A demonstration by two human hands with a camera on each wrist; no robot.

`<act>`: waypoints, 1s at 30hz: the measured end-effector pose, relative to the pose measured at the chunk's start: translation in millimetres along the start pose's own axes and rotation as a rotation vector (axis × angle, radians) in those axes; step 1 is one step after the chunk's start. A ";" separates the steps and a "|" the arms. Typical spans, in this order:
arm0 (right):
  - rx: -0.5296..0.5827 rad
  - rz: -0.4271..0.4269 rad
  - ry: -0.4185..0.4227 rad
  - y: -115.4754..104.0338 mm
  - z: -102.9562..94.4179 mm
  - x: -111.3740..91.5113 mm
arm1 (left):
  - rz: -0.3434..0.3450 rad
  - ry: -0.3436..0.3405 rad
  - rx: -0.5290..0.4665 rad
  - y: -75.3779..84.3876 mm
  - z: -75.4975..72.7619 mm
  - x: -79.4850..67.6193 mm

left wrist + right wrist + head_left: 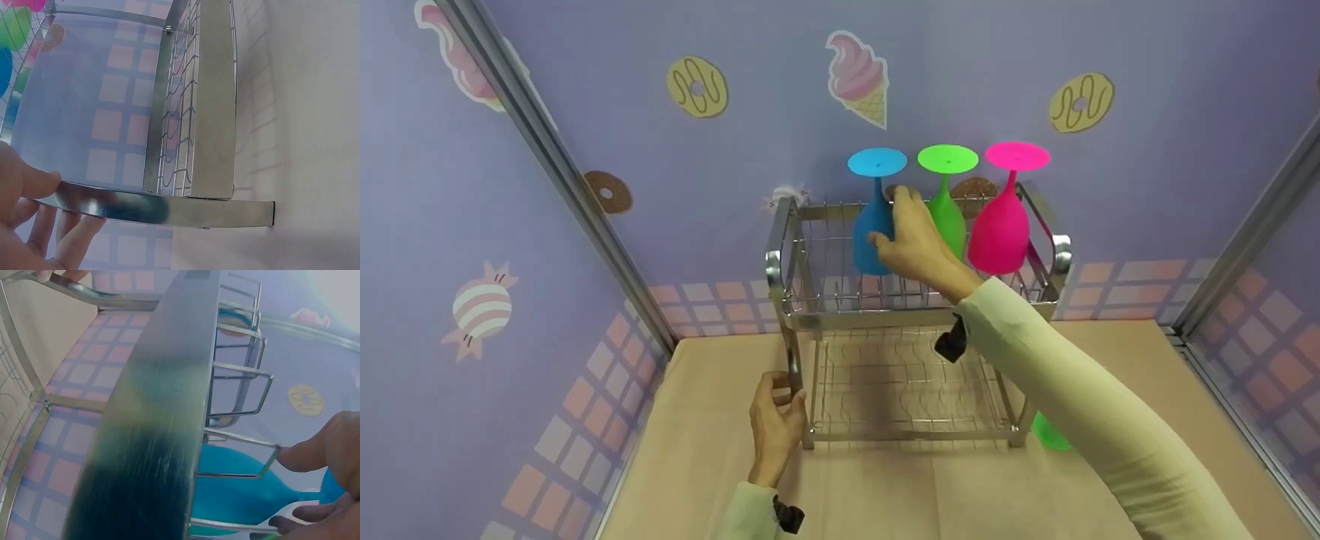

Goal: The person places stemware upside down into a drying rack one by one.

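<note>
A two-tier metal dish rack (885,320) stands against the wall. On its upper tier a blue goblet (870,255), a green goblet (949,217) and a pink goblet (1001,236) stand upside down in a row, feet upward. My right hand (919,240) pinches the blue goblet's bowl, thumb on the near side and fingers to its right. In the right wrist view the thumb (304,458) is right by a wire loop, with the blue bowl (236,484) behind the wires. Lower down, my left hand (776,424) grips the rack's left front upright (129,205).
On the table (877,495), a green disc (1051,431) shows by the rack's right front leg, partly hidden by my right sleeve. The lower wire tier (907,382) holds no dishes. Patterned walls (780,82) close in the back and sides.
</note>
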State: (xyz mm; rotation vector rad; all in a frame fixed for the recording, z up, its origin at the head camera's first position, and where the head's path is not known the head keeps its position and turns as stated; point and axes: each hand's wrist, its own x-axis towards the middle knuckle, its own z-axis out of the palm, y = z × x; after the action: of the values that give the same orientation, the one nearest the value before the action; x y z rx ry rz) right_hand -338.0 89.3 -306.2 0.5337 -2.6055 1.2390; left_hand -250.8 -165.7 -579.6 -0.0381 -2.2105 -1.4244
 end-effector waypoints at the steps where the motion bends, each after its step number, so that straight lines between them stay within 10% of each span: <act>1: -0.005 -0.002 0.002 -0.7 -1.7 -2.9 | 0.002 -0.002 -0.003 0.0 -0.1 0.2; 30: 0.080 -0.400 0.213 60.2 -45.1 -127.6 | -0.019 -0.015 -0.033 -2.2 -5.1 3.7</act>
State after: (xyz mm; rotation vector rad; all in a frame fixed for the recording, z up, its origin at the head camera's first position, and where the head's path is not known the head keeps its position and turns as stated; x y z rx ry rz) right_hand -244.6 189.2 -363.1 0.8377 -2.1467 1.1925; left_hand -252.7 -171.9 -578.2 -0.0390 -2.2048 -1.4757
